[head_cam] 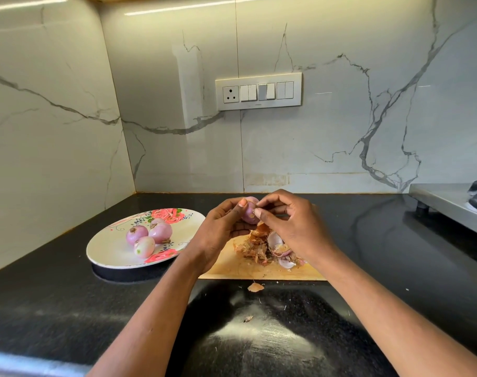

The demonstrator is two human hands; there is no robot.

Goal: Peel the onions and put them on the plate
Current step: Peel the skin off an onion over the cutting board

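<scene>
A small pink onion [249, 212] is held up above the wooden cutting board [231, 270]. My left hand [221, 229] grips it from the left, thumb on its top. My right hand [289, 224] pinches at the onion's right side with thumb and forefinger. Below my hands a heap of brown and pink onion skins [267, 247] lies on the board. To the left, a white flowered plate [109, 248] holds several peeled pink onions [150, 236].
The black countertop [68, 308] runs to marble walls at the back and left. A loose skin scrap [255, 287] lies just in front of the board. A steel stand [449, 205] with a dark object sits at the far right. A switch panel [259, 91] is on the back wall.
</scene>
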